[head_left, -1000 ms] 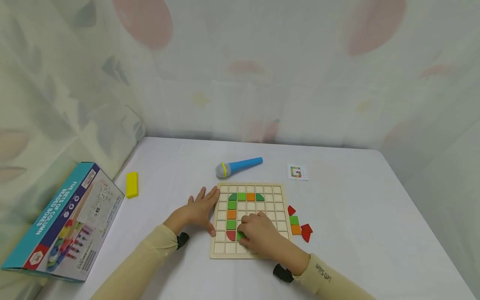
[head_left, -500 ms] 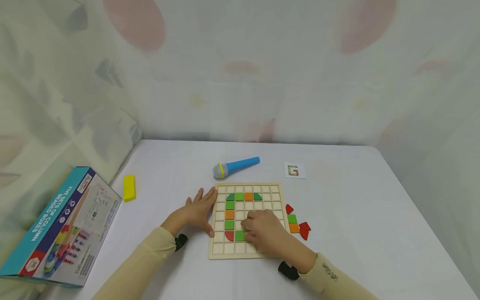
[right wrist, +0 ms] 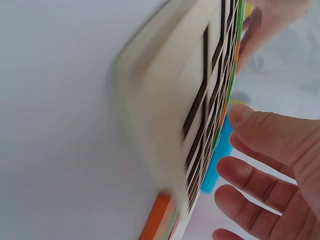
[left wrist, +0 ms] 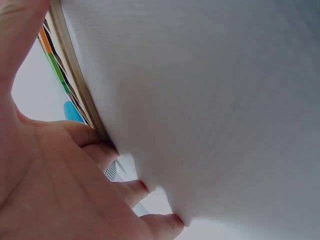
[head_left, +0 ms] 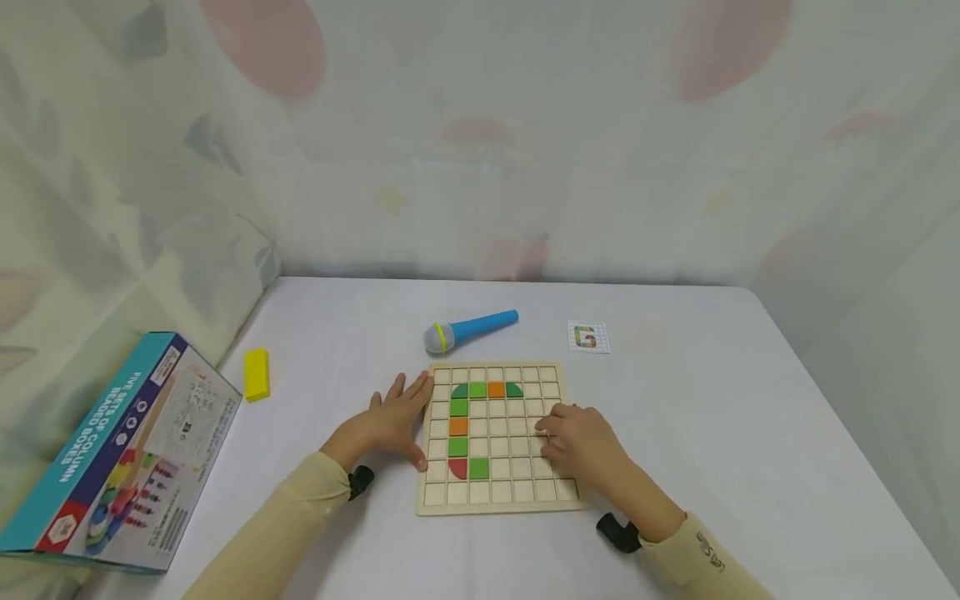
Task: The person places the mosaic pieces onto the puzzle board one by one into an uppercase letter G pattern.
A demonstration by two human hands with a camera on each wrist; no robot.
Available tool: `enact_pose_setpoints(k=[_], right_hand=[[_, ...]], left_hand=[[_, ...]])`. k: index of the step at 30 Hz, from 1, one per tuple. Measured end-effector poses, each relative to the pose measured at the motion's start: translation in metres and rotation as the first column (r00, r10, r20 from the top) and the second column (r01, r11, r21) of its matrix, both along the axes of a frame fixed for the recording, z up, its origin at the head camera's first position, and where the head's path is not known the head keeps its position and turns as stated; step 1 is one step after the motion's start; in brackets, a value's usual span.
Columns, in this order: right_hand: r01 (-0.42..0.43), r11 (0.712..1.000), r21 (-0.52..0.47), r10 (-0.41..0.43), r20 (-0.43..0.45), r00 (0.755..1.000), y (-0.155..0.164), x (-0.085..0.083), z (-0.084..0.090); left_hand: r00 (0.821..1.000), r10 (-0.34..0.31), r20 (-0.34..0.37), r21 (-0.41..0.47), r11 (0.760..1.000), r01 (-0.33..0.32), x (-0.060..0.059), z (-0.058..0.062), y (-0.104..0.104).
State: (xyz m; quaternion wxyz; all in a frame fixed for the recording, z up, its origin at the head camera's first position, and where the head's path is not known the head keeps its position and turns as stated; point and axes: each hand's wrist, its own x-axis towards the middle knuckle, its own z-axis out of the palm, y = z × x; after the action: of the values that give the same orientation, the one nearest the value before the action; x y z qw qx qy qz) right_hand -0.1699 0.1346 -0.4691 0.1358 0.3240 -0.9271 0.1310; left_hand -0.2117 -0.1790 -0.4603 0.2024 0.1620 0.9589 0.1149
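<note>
A wooden grid board (head_left: 518,449) lies on the table. Green squares (head_left: 477,469), orange squares (head_left: 458,427), dark green quarter-rounds (head_left: 513,390) and one red quarter-round (head_left: 458,468) form a hooked line in its cells. My left hand (head_left: 386,425), fingers spread, rests against the board's left edge; its fingertips (left wrist: 172,222) touch the cloth. Over the right edge is my right hand (head_left: 588,446), fingers loosely bent with nothing between them (right wrist: 280,165). Loose pieces, an orange one (right wrist: 155,215) in front, lie beside the board in the right wrist view; the right hand hides them from the head view.
Behind the board lies a blue toy microphone (head_left: 480,327), with a small pattern card (head_left: 588,337) to its right. On the left are a yellow block (head_left: 257,375) and a large printed box (head_left: 127,450). Patterned cloth hangs around the table.
My right hand has let go of the green square in the bottom row, now flat beside the red quarter-round, and moved right to the board's edge. The left hand keeps its place.
</note>
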Motion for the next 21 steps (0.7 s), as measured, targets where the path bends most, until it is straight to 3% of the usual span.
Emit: enact_pose_setpoints(k=[7, 21], right_hand=[[0.08, 0.994, -0.069, -0.077, 0.039, 0.996, 0.032, 0.001, -0.006], [0.151, 0.988, 0.018, -0.152, 0.185, 0.971, 0.056, 0.011, -0.006]], left_hand=[[1.0, 0.007, 0.005, 0.016, 1.0, -0.007, 0.0, 0.002, 0.0], [1.0, -0.003, 0.008, 0.009, 1.0, 0.003, -0.001, 0.0, -0.001]])
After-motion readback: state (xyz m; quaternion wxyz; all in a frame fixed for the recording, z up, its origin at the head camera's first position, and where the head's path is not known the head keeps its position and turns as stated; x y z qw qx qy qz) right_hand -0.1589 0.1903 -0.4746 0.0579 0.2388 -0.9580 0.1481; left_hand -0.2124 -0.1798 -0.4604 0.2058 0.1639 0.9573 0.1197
